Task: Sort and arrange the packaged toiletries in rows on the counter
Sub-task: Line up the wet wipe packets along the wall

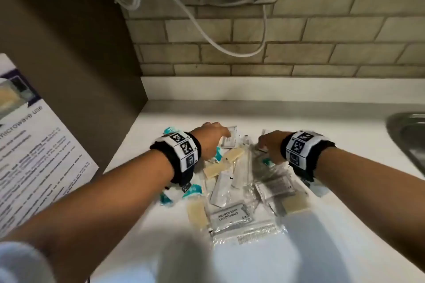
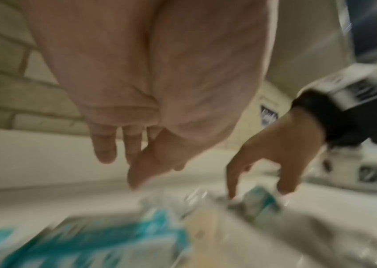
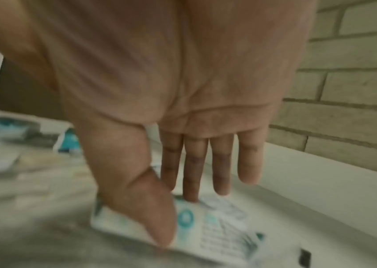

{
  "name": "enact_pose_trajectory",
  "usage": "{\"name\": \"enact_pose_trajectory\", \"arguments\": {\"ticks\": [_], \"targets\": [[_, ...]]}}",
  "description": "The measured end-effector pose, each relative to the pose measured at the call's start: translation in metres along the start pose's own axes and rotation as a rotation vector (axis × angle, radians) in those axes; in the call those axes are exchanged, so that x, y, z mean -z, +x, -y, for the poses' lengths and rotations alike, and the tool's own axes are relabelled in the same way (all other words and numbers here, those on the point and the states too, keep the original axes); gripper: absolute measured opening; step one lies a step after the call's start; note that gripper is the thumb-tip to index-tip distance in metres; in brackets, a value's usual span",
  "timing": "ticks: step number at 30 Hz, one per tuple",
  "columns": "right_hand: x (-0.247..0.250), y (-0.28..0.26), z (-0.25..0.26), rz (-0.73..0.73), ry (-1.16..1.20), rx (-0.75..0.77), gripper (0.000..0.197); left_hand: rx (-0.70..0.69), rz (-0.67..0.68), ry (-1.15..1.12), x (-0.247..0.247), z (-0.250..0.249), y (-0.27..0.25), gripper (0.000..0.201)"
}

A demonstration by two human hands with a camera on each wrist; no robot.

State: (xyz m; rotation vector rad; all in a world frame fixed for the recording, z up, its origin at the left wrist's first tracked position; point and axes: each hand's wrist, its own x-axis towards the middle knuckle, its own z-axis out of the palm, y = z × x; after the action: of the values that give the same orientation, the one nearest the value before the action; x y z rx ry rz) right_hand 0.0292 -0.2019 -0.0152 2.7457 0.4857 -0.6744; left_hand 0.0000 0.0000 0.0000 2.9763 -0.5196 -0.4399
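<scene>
A loose pile of packaged toiletries [image 1: 239, 181] lies on the white counter [image 1: 345, 190]. It holds beige soap bars [image 1: 232, 155], teal packets [image 1: 192, 190], clear wrappers and a grey "shampoo with conditioner" sachet [image 1: 231, 213]. My left hand [image 1: 226, 133] hovers over the pile's far left, by a white sachet [image 1: 231, 140]. Its fingers [image 2: 104, 152] hang straight and hold nothing. My right hand [image 1: 261, 145] is at the pile's far right. Its thumb and fingers [image 3: 191, 190] pinch a white and teal sachet [image 3: 219, 230], which also shows as a teal packet [image 2: 260, 203].
A steel sink [image 1: 409, 135] is set into the counter at the right. A dark cabinet panel [image 1: 92, 76] with a printed notice [image 1: 34, 156] stands at the left. Behind is a tiled wall [image 1: 322, 41] with a hanging white cable [image 1: 207, 37].
</scene>
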Motion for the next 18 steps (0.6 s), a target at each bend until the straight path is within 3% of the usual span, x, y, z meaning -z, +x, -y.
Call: {"name": "enact_pose_trajectory", "arguments": {"ticks": [2,4,7,9,12,15,18], "targets": [[-0.014,0.020,-0.011,-0.013,-0.021,-0.015,0.051,0.054,0.079,0.058,-0.005,0.006,0.004,0.076],[-0.020,0.030,-0.016,0.051,-0.047,-0.028,0.042,0.072,0.117,0.099,-0.015,0.013,0.005,0.073],[0.010,0.007,0.000,0.122,-0.018,0.023,0.038,0.049,0.002,0.053,-0.016,0.025,0.006,0.053],[0.025,-0.001,0.007,0.065,0.071,0.041,0.051,0.060,-0.109,-0.070,-0.012,0.033,0.001,0.046],[0.048,0.000,0.024,-0.107,0.301,0.127,0.061,0.112,-0.170,-0.292,-0.003,0.051,-0.011,0.052],[0.067,0.016,0.050,-0.202,0.410,0.207,0.066,0.180,-0.148,-0.340,0.000,0.071,-0.029,0.060],[0.077,0.041,0.081,-0.266,0.439,0.231,0.073,0.241,-0.059,-0.319,-0.009,0.087,-0.048,0.081]]}}
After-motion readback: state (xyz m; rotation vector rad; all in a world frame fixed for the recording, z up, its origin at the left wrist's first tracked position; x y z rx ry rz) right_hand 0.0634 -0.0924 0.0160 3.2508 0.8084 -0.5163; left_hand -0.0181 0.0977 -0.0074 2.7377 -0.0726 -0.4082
